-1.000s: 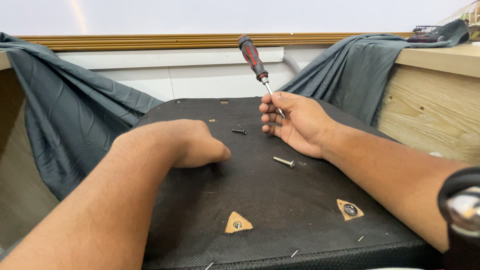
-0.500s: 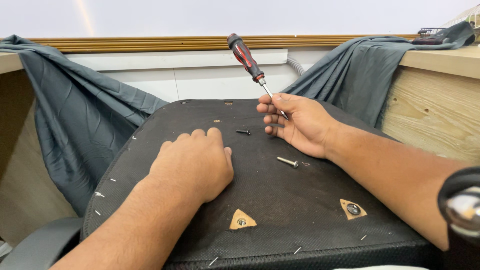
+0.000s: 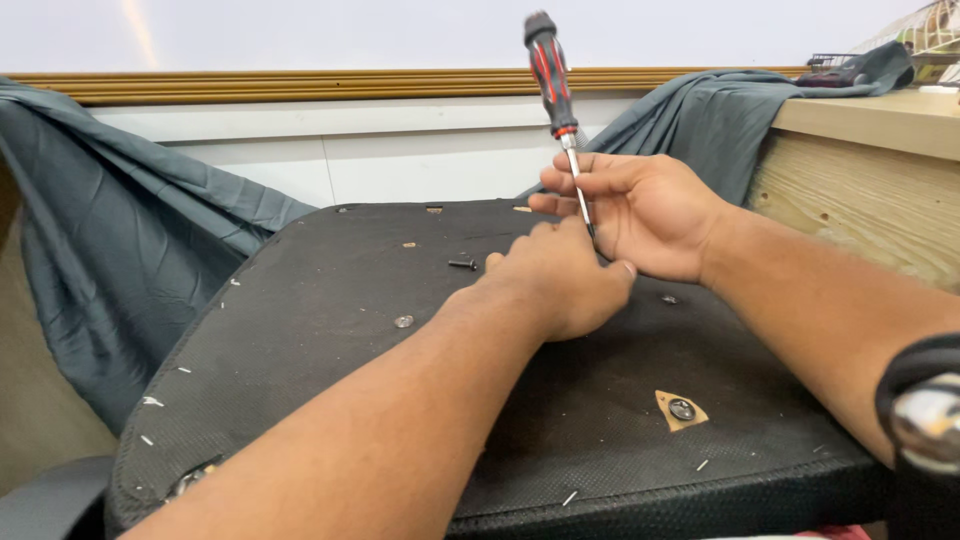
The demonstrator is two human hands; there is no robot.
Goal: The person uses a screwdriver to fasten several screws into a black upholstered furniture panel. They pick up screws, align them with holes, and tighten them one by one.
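Black fabric underside of a chair seat [image 3: 330,330], lying face-up. The right hand [image 3: 655,215] is pinching the steel shaft of a red-and-black screwdriver [image 3: 552,75], handle pointing to 12 o'clock, nearly upright. The left hand [image 3: 560,280], fingers curled closed, is covering the tip, so whatever it may be gripping is hidden. A loose black screw [image 3: 463,264] is lying at its 10 o'clock. Judged best practice: keeping the shaft plumb while the left fingers are steadying the tip.
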